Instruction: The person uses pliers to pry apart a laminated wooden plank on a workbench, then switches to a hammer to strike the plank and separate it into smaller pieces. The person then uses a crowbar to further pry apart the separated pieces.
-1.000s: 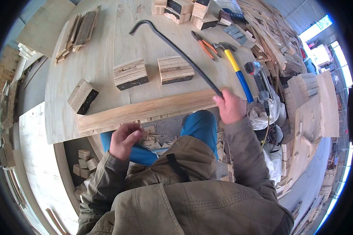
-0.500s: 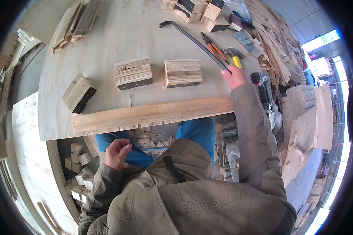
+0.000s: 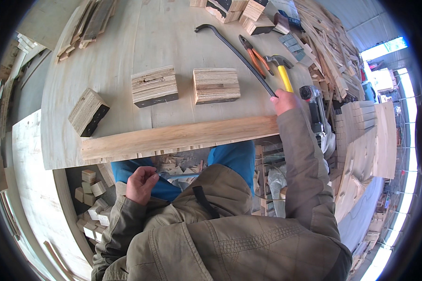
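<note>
My right hand [image 3: 286, 101] is closed round the near end of a dark pry bar [image 3: 234, 52], which slants across the table top with its hooked end far from me. Just beyond that hand is a hammer [image 3: 283, 75] with a yellow handle, and left of it a pair of pliers [image 3: 255, 55] with orange grips. My left hand [image 3: 142, 184] hangs over my lap below the table edge, fingers curled in, with nothing visible in it. Three laminated wood blocks with black-coated faces stand in front of me: a left block [image 3: 89, 111], a middle block [image 3: 155, 86] and a right block [image 3: 216, 85].
A long wooden strip [image 3: 183, 137] lines the table's near edge. More blocks [image 3: 257, 19] are stacked at the far right, and thin boards [image 3: 86, 23] lie far left. A metal clamp-like tool [image 3: 316, 105] sits by my right forearm. Scrap wood [image 3: 326, 51] is piled beyond the right edge.
My right hand has drawn slightly toward me, and the pry bar has shifted a little right and nearer with it. More of the hammer handle shows. The left hand stays in place.
</note>
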Action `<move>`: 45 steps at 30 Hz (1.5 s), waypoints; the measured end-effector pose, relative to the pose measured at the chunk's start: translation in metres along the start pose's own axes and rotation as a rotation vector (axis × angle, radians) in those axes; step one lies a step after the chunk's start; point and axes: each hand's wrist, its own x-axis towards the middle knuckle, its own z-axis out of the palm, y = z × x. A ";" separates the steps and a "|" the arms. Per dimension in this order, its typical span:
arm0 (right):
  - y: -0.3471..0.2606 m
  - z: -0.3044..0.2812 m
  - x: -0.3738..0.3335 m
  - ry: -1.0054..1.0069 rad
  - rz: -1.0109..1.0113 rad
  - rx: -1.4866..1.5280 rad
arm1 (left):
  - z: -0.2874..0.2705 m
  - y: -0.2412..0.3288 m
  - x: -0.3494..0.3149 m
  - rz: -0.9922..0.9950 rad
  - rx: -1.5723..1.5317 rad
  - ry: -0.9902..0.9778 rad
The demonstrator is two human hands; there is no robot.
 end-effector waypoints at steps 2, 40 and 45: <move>0.000 0.001 -0.001 0.000 -0.003 0.000 | 0.001 0.000 0.000 0.028 0.031 -0.006; -0.068 -0.010 0.124 0.284 -0.126 0.189 | -0.007 0.023 0.006 0.135 0.221 -0.016; -0.066 -0.013 0.143 0.217 -0.128 0.081 | -0.003 0.031 0.011 0.166 0.258 -0.027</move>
